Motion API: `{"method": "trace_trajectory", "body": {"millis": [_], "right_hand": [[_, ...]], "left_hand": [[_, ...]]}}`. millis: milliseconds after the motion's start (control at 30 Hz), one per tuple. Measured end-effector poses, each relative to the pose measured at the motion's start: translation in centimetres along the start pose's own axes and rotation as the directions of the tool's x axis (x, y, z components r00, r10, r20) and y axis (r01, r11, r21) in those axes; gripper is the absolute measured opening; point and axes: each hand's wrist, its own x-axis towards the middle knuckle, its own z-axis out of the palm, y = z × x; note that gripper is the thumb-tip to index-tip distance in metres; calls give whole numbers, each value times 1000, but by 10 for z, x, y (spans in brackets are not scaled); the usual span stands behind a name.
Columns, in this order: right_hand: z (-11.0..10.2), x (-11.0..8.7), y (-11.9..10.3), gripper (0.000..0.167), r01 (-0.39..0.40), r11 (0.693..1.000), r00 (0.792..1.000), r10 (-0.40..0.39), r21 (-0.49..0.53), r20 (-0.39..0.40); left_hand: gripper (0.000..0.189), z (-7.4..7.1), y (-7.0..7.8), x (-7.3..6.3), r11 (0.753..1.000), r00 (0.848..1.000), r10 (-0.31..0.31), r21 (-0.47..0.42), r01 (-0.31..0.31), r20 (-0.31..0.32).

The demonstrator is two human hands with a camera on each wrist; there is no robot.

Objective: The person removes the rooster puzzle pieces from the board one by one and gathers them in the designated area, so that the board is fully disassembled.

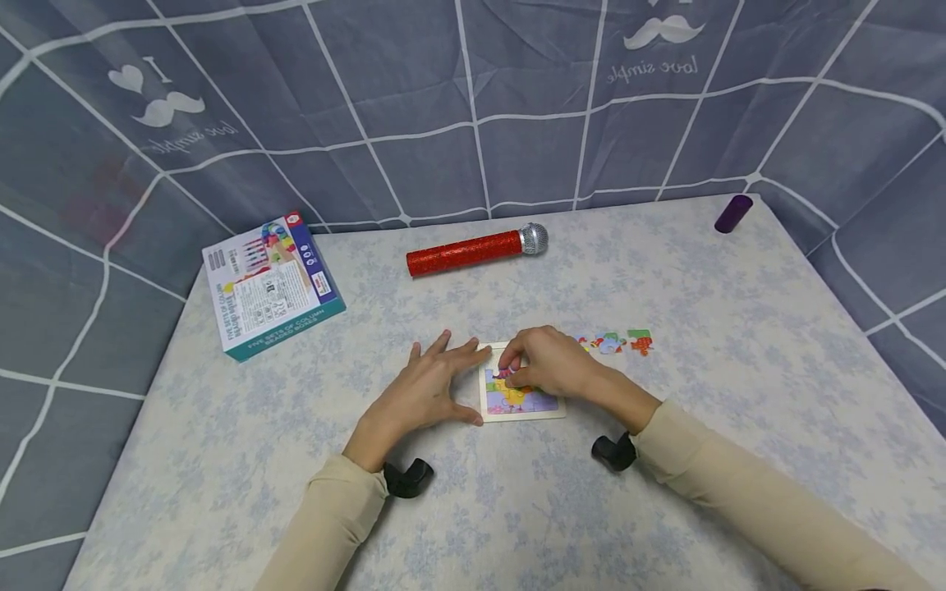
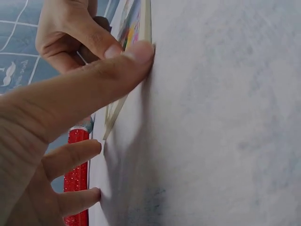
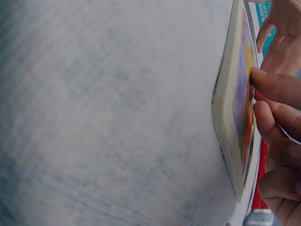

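A small jigsaw puzzle in a pale frame (image 1: 526, 416) lies flat on the table, its yellow and purple picture partly filled with pieces. My left hand (image 1: 424, 390) is spread at the frame's left side; the thumb touches the near corner and the index finger reaches the far one. Over the picture, my right hand (image 1: 550, 363) pinches a small puzzle piece (image 1: 504, 373) between thumb and curled index finger, down at the board's surface. In the right wrist view these fingertips (image 3: 257, 74) are low over the picture; they hide most of the piece. Several loose puzzle pieces (image 1: 610, 343) lie right of the frame.
Behind the puzzle lies a red glittery microphone (image 1: 466, 253) with a silver head. A boxed toy set (image 1: 273, 283) is at the back left, and a dark purple cylinder (image 1: 733, 213) at the back right. Grid-patterned curtains (image 1: 414, 90) border the table.
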Motion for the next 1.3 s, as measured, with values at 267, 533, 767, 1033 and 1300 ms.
{"method": "trace_trajectory", "body": {"millis": [267,533,767,1033,1300], "right_hand": [[1,1,0,13,-22,1000,1000,22,21,13],[1,0,1,13,-8,1000,1000,8,23,2],[2,0,4,14,39,997,999,-37,68,-33],[3,0,6,14,52,979,998,-46,199,-38],[4,-1,10,12,58,966,998,-52,251,-30]], "left_hand": [[84,-2,1,0,999,999,-32,27,32,20],[85,-1,1,2,999,998,-49,13,49,31],[85,-2,0,2,999,998,-47,12,47,32],[85,-4,0,2,999,998,-43,17,42,43],[71,-1,2,3,998,998,-60,11,60,11]]}}
